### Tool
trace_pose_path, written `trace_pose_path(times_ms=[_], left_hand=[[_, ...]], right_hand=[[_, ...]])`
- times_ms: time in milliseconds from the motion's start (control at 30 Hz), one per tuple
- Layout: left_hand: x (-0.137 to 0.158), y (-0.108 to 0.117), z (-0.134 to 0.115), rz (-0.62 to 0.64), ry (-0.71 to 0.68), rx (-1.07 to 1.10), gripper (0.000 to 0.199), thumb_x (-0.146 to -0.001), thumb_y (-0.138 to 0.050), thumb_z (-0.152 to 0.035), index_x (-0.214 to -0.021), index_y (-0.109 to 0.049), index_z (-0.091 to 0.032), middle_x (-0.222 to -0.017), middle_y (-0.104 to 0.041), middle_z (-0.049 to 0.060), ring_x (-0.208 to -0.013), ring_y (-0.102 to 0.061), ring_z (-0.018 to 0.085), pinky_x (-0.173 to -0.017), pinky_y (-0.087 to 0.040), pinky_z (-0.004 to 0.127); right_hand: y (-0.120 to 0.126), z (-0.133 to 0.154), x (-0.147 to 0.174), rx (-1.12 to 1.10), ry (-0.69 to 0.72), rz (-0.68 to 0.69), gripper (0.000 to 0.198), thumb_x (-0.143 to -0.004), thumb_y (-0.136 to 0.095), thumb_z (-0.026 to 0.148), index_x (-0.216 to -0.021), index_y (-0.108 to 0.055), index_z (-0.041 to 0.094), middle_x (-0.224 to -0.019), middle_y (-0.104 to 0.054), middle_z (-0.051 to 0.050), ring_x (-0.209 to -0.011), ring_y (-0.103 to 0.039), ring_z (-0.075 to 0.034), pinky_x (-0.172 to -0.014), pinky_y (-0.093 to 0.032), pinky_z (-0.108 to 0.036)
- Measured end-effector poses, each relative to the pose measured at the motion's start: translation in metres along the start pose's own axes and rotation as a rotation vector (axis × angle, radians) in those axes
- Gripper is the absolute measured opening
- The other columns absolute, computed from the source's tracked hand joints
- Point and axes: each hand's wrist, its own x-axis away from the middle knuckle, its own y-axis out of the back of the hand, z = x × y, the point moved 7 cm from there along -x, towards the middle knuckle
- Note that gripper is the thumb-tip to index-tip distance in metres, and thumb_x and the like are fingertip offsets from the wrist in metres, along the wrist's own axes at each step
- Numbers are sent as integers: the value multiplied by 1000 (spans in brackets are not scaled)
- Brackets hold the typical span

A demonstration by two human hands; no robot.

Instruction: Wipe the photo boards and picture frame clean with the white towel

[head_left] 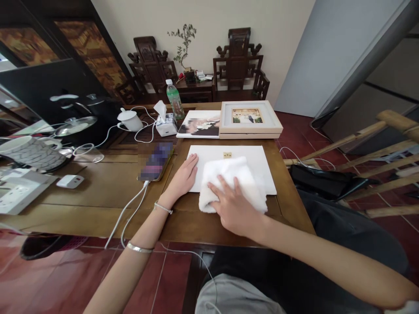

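A flat white panel (213, 165) lies on the wooden table, with a small gold-coloured plate (227, 155) showing dark spots near its far middle. My left hand (183, 173) rests on the panel's left edge, fingers stretched out and holding nothing. Over the panel's near right part lies a folded white towel (242, 174), which overhangs the near edge. My right hand (234, 205) presses down on this towel, fingers spread across its top and thumb at the near left fold. Whatever is beneath the towel is hidden.
Behind the panel are a framed picture (250, 117) and a photo print (199, 124). To the left lie a phone (155, 161) on a charging cable, a tissue box (166, 125), a bottle (175, 99), a lidded cup (129, 120), a glass (93, 153) and a power strip (21, 189).
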Motion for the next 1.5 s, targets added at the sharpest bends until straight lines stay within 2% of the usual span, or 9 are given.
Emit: trace_pose_path(times_ms=[167, 333, 467, 600, 800, 967, 1067, 1267, 1500], left_hand=[[0, 0, 0, -5, -2, 2, 50, -95, -30, -32, -133, -46, -6, -144, -40, 17, -138, -31, 24, -115, -23, 43], [-1, 0, 0, -6, -24, -2, 49, -94, -29, -32, -134, -46, -9, -145, -41, 15, -137, -32, 24, -114, -25, 44], [-2, 0, 0, -7, -17, 10, 49, -94, -30, -33, -134, -47, -9, -145, -40, 14, -138, -32, 24, -114, -25, 44], [-2, 4, 3, -34, 50, 87, 51, -95, -30, -38, -134, -47, -11, -143, -44, 13, -136, -35, 23, -114, -25, 43], [-1, 14, 12, -128, 216, 256, 56, -95, -27, -47, -130, -51, -10, -137, -51, 13, -128, -46, 23, -111, -30, 40], [-1, 10, 5, -92, 165, 204, 57, -95, -26, -49, -129, -52, -12, -139, -48, 12, -132, -41, 22, -113, -27, 40], [-2, 7, 0, -65, 97, 153, 56, -95, -27, -47, -128, -53, -11, -140, -47, 13, -135, -37, 22, -114, -25, 40], [-2, 4, -2, -36, 18, 49, 46, -93, -33, -33, -128, -53, -10, -142, -45, 13, -136, -36, 24, -114, -27, 44], [-3, 2, -3, -5, 16, 12, 46, -92, -34, -28, -130, -50, -9, -143, -43, 15, -136, -34, 26, -114, -26, 45]], right_hand=[[6, -48, -40, -82, -36, 115, 54, -75, -38, 2, -123, -58, 15, -149, -34, -12, -138, -17, -39, -98, -23, -72], [11, -90, -80, -79, -49, 59, 56, -73, -35, -2, -121, -59, 16, -142, -45, -12, -137, -22, -33, -99, -26, -68], [4, -99, -101, -41, -173, 34, 54, -77, -36, 2, -126, -55, 15, -146, -38, -14, -136, -21, -40, -95, -22, -74], [-7, -77, -105, 89, -264, -22, 45, -84, -39, 11, -125, -57, 14, -150, -28, -16, -136, -16, -46, -98, -15, -75], [-9, -9, -67, 139, -64, -84, 35, -90, -41, 22, -116, -64, 19, -149, -33, -14, -135, -22, -43, -100, -19, -72], [-1, 33, -15, 66, 46, -62, 32, -90, -40, 23, -101, -70, 20, -145, -39, -13, -133, -29, -44, -98, -24, -73], [2, 41, 4, 27, 93, 1, 30, -86, -43, 21, -97, -71, 18, -142, -43, -15, -131, -32, -45, -97, -26, -73], [14, 6, 0, -107, 8, 86, 42, -78, -38, 9, -105, -69, 18, -141, -47, -9, -134, -33, -33, -102, -31, -62], [13, -60, -49, -66, -152, 100, 49, -74, -38, 3, -114, -63, 15, -145, -41, -13, -137, -26, -32, -101, -27, -65]])
